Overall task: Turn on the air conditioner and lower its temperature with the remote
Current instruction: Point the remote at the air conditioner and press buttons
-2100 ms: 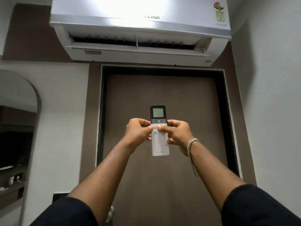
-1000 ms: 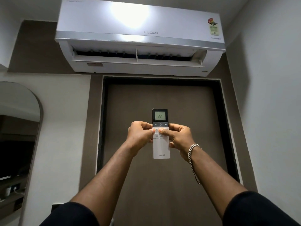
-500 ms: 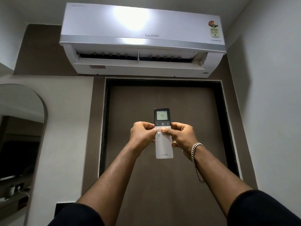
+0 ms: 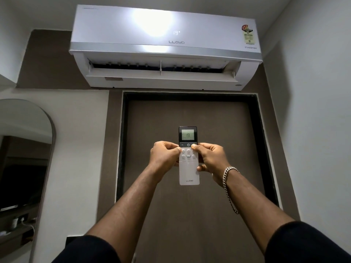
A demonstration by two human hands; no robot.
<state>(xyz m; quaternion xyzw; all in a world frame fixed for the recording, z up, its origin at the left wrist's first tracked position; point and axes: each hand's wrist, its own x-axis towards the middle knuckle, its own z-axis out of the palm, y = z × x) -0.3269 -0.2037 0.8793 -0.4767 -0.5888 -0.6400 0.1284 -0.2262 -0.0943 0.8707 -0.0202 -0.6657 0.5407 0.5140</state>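
A white air conditioner hangs on the wall above a brown door; its flap is open and its front shows 19. I hold a slim white remote upright at arm's length below it, and its small screen reads 19. My left hand grips the remote's left side, thumb on the edge beside the upper buttons. My right hand grips the right side, thumb tip on the top-right key next to the power button. A silver chain bracelet hangs on my right wrist.
The brown door in a black frame fills the wall ahead. An arched mirror stands on the left wall, with a shelf reflected in it. A plain white wall closes in on the right.
The remote's reading dropped from 22 to 19, and 19 now glows on the unit's front. My thumbs moved apart from the middle buttons. The view tilted up slightly.
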